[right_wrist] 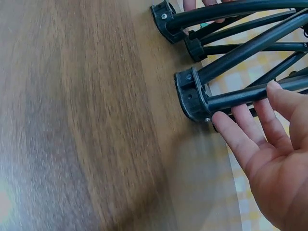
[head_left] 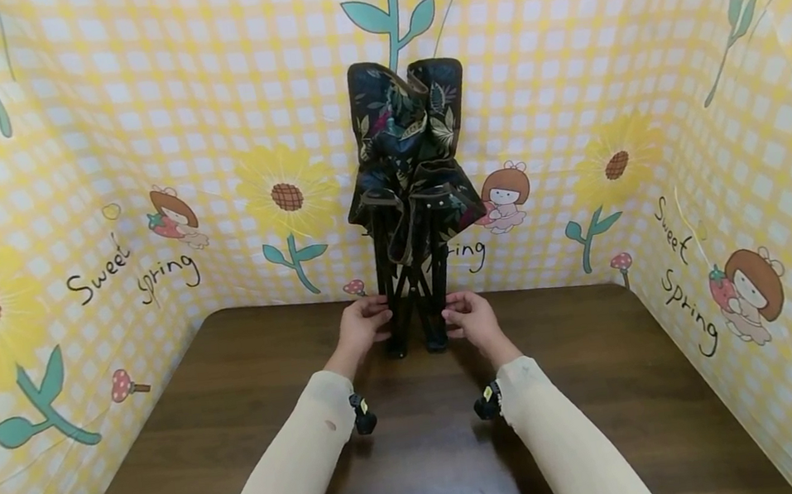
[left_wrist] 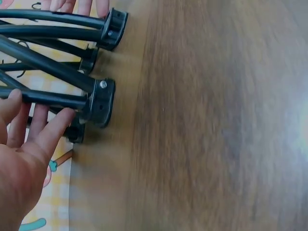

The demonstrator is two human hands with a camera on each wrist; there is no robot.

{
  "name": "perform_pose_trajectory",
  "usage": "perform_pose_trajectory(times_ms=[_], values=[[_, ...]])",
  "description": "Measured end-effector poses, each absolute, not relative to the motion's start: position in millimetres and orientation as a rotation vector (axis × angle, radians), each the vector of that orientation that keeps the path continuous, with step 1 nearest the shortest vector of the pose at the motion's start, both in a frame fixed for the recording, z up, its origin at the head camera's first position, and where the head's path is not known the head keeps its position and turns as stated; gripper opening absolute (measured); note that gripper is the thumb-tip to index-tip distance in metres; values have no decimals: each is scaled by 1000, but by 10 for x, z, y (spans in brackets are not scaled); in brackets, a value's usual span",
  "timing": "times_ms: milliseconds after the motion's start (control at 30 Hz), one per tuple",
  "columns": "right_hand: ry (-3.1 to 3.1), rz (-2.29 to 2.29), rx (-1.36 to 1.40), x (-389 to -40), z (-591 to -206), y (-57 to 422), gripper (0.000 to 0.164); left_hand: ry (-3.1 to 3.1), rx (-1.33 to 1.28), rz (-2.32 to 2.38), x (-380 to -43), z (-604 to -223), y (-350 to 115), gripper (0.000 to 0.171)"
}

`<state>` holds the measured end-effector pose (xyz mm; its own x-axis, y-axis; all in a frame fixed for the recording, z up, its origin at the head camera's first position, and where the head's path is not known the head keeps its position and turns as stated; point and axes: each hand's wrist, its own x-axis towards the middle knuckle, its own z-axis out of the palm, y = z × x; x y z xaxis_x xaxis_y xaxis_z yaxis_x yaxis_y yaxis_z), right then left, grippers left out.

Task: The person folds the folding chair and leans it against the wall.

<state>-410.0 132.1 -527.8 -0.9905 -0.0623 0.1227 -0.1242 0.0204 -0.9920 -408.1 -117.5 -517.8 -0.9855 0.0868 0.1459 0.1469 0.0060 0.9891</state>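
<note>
A folding chair (head_left: pixel 396 130) with dark, flower-printed fabric stands upright and folded up at the back of the table. Its fabric seat hangs bunched between black tube legs, which end in black plastic feet (left_wrist: pixel 102 103). My left hand (head_left: pixel 364 324) holds the left leg low down, thumb on one side of the tube (left_wrist: pixel 53 97) and fingers on the other. On the opposite side my right hand (head_left: pixel 473 318) holds the right leg the same way, its fingertips close to the foot (right_wrist: pixel 191 96). Crossed tubes (right_wrist: pixel 255 48) run between the legs.
The brown wooden table (head_left: pixel 422 444) reaches back to a yellow checked cloth wall (head_left: pixel 236 118) with sunflower prints, just behind the chair. The same cloth closes off the left and right sides. Each wrist carries a small black camera (head_left: pixel 363 415).
</note>
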Motion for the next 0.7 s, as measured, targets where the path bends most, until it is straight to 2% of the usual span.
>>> perform_pose_trajectory(times_ms=[467,700], values=[[-2194,2156,104,-4124,-5226,1278,24,-2204,-211,-2153,-4150,-5103,-1129,33],[-2198,2174,146,-4120,-5193,1340,25,-2284,-316,-2241,-4173,-5108,-1290,40]])
